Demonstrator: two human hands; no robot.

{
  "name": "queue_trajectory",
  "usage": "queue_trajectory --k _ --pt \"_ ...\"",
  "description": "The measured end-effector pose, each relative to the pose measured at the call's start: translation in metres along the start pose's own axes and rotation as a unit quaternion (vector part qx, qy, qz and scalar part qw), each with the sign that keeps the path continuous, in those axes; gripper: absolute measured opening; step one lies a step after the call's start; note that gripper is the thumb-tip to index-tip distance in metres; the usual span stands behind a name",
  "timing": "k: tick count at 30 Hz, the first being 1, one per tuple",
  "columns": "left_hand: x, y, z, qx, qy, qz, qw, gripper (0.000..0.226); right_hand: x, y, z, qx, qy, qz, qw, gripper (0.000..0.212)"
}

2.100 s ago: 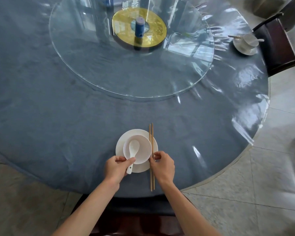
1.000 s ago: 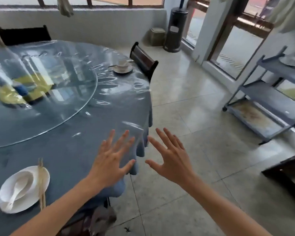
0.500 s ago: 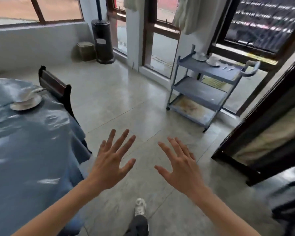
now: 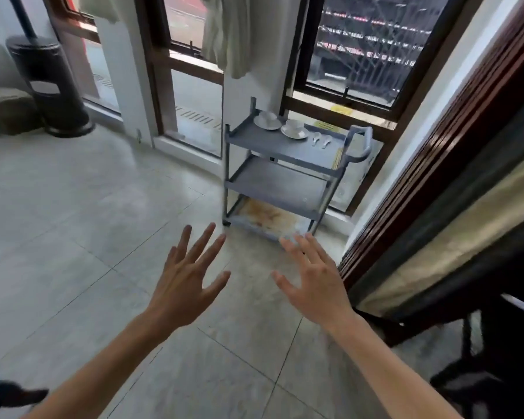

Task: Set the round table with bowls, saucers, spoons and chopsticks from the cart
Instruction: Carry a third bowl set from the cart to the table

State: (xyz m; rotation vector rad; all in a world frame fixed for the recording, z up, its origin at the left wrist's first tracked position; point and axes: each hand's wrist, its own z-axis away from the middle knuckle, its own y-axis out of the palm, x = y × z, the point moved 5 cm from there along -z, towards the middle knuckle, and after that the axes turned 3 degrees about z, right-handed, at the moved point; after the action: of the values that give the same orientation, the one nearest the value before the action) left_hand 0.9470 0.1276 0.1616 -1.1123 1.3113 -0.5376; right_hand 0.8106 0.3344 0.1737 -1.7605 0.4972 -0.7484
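Grey three-shelf plastic cart stands by the window, well ahead. On its top shelf, far-left corner, two white bowl-on-saucer sets; two white spoons just right. Best approach: walk close before reaching, one set per hand. Left hand and right hand spread wide, empty, touching nothing.

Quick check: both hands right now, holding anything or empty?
Left hand: open, fingers spread, holding nothing.
Right hand: open, fingers spread, holding nothing.
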Motion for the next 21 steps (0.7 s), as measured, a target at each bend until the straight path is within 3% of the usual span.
queue_trajectory --k 11,21 --pt "0.014 0.063 -0.281 0.031 0.04 0.012 0.999 0.073 -0.167 0.041 -0.212 -0.015 0.105 -0.088 0.99 0.058" --pt "0.016 0.1 -0.515 0.068 -0.013 0.05 0.996 0.076 -0.294 0.068 -0.406 0.013 0.168 -0.167 0.971 0.053"
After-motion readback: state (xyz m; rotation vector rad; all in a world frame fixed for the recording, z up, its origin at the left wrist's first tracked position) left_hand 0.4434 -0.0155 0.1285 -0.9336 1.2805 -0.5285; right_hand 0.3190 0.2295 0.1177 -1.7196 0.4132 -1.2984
